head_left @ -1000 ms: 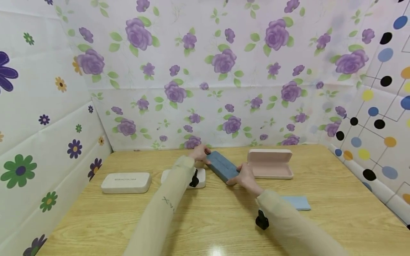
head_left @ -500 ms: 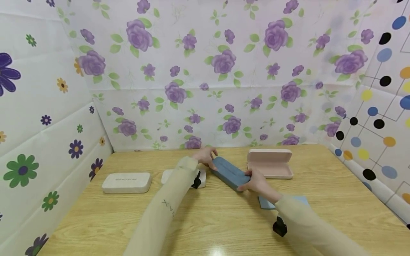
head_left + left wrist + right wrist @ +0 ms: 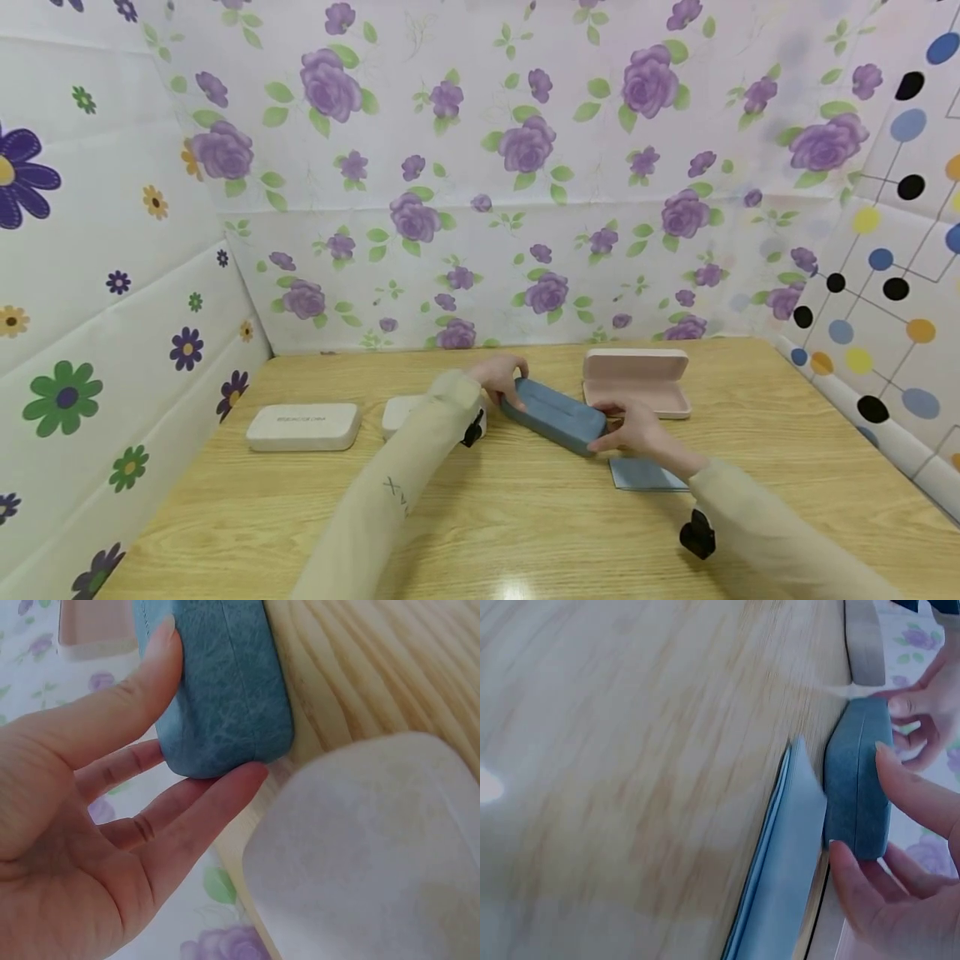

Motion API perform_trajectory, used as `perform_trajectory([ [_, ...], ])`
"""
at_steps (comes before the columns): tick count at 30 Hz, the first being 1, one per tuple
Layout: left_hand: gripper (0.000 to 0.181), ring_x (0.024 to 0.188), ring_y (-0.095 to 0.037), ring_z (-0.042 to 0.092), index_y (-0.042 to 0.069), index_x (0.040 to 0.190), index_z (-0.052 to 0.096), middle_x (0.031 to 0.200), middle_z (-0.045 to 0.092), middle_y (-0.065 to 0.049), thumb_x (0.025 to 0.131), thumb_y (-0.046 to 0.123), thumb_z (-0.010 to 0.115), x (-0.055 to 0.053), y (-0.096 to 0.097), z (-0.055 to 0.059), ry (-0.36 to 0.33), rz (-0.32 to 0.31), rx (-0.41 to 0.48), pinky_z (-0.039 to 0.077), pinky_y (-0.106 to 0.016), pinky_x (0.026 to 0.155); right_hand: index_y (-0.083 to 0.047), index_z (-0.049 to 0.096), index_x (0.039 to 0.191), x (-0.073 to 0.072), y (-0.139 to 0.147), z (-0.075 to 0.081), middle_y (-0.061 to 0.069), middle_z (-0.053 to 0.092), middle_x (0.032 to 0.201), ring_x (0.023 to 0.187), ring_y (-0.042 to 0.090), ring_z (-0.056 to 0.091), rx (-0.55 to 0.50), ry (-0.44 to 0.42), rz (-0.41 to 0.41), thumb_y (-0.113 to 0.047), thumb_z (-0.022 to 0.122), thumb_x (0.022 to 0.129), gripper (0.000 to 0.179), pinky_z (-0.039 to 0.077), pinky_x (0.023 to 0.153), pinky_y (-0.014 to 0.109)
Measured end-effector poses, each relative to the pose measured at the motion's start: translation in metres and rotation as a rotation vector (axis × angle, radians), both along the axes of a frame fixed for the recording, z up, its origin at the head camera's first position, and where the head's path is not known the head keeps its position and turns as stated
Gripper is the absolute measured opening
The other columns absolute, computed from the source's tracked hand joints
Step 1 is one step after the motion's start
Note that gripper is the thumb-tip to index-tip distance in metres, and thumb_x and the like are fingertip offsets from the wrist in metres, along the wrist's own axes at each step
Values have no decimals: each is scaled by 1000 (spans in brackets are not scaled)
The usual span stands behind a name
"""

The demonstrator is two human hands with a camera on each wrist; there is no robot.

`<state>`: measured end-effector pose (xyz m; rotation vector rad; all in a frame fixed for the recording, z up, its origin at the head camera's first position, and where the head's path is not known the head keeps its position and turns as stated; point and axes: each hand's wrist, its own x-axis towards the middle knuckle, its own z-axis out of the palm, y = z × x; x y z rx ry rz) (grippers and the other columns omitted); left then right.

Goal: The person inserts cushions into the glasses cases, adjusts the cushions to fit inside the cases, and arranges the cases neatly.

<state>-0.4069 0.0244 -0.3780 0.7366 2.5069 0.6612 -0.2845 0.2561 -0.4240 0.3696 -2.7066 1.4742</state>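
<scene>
A blue glasses case [image 3: 557, 417] lies slantwise on the table, its lid closed, with a hand at each end. My left hand [image 3: 501, 379] holds the far left end; in the left wrist view the thumb lies along one side of the case [image 3: 225, 690] and the fingertips meet its rounded end. At the near right end, my right hand [image 3: 637, 432] grips with thumb and fingers, as the right wrist view of the case [image 3: 859, 776] also shows. Just beside the right hand a folded light blue cloth [image 3: 647, 475] lies on the wood, partly under the wrist.
Behind the right hand stands an open pink glasses case [image 3: 636, 365]. A white case [image 3: 303, 428] with lettering sits at the left. Another white case [image 3: 397, 410] is partly covered by the left forearm. A flowered sheet [image 3: 480, 167] rises behind the table.
Both hands have moved the blue case rightward and a little nearer, turning it more sideways. My right arm has shifted right, uncovering the left part of the cloth.
</scene>
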Motion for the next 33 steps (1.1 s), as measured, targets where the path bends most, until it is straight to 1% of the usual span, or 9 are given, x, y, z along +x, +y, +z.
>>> perform_trajectory([
  [7,60,71,-36,62,2,116,48,99,49,-16,66,10,81,6,-2,-2,-30,-29,10,52,-41,64,15,46,121,-2,20,-1,28,50,117,102,41,50,-16,-28,128,-9,81,66,69,47,80,38],
  [11,56,73,-38,61,1,114,49,80,53,-15,67,5,80,9,-7,-1,-58,-43,61,51,-43,67,16,41,125,-7,33,0,32,45,121,107,44,46,-54,-60,207,-6,79,69,71,46,81,37],
  [14,54,72,-35,61,2,113,50,73,55,-15,67,1,79,13,-12,-1,-84,-31,100,50,-43,70,17,37,127,-9,38,-1,33,40,125,112,46,40,-100,-96,241,-3,77,70,72,45,84,38],
  [16,54,67,-30,60,3,112,51,74,55,-14,66,0,79,16,-13,-1,-97,-15,114,50,-42,70,17,36,127,-10,40,-3,34,37,127,114,47,37,-127,-103,253,-2,76,70,73,44,85,38],
  [19,54,55,-20,53,5,111,51,78,54,-12,65,0,80,23,-15,-2,-80,3,99,49,-41,67,18,34,127,-10,42,-8,36,35,128,116,48,34,-169,-101,255,1,76,69,74,43,85,38],
  [22,55,55,-22,51,5,111,50,83,53,-11,65,0,80,30,-16,-3,-68,23,107,48,-43,66,19,34,127,-10,44,-12,37,35,127,115,49,33,-204,-92,263,3,76,69,74,43,85,37],
  [27,53,71,-37,59,1,110,50,76,56,-13,66,-1,79,43,-18,-9,-76,37,197,49,-45,68,19,33,128,-11,51,-16,39,30,128,115,51,32,-252,-76,308,6,73,70,72,45,83,35],
  [30,52,66,-33,59,-1,109,50,71,57,-13,65,-2,79,50,-20,-14,-92,40,272,50,-44,67,20,33,127,-13,56,-16,39,30,129,115,51,31,-252,-54,342,7,73,70,71,45,82,36],
  [33,52,61,-26,57,-3,110,50,71,58,-14,65,-6,78,55,-24,-18,-146,59,372,49,-46,67,19,35,127,-14,60,-15,38,31,129,114,51,32,-244,-35,368,9,72,69,70,44,83,38],
])
